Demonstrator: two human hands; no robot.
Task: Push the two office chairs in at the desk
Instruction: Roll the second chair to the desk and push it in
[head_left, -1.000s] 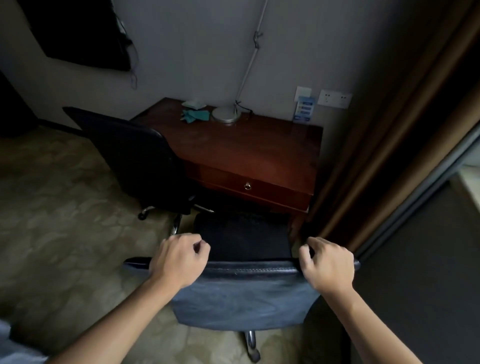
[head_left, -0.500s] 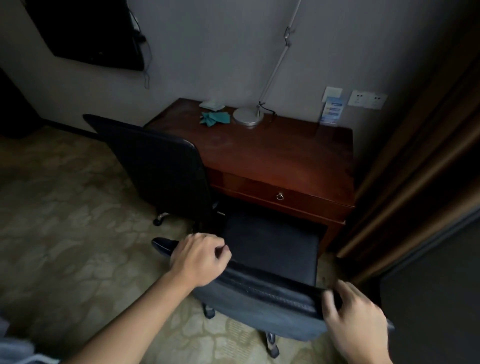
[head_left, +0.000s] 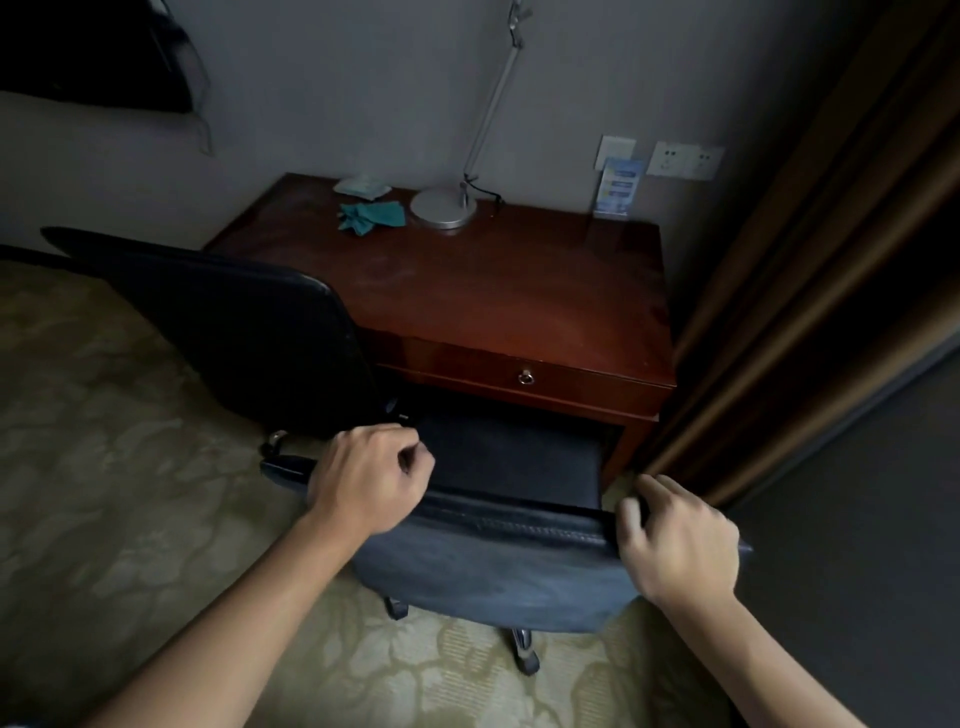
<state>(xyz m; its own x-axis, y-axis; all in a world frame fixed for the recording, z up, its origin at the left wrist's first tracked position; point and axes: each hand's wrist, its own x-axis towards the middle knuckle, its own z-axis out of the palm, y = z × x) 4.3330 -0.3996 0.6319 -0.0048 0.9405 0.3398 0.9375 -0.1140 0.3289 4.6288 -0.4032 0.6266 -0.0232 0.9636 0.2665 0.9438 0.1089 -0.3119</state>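
Observation:
A dark red wooden desk (head_left: 498, 291) stands against the wall. Directly before me is a black office chair (head_left: 493, 566), its seat partly under the desk's drawer. My left hand (head_left: 369, 480) grips the left part of its backrest's top edge. My right hand (head_left: 675, 540) curls over the right part of the same edge. A second black office chair (head_left: 234, 322) stands at the desk's left front corner, turned at an angle, touched by neither hand.
On the desk lie a lamp base (head_left: 443, 207), green gloves (head_left: 371, 215), a small packet (head_left: 362, 185) and a blue card stand (head_left: 618, 188). Brown curtains (head_left: 810, 260) hang close on the right. Patterned carpet (head_left: 104, 493) spreads to the left.
The near chair has slid towards the desk, its seat now further beneath the drawer. Both hands stayed on the backrest, and my view has shifted left and closer.

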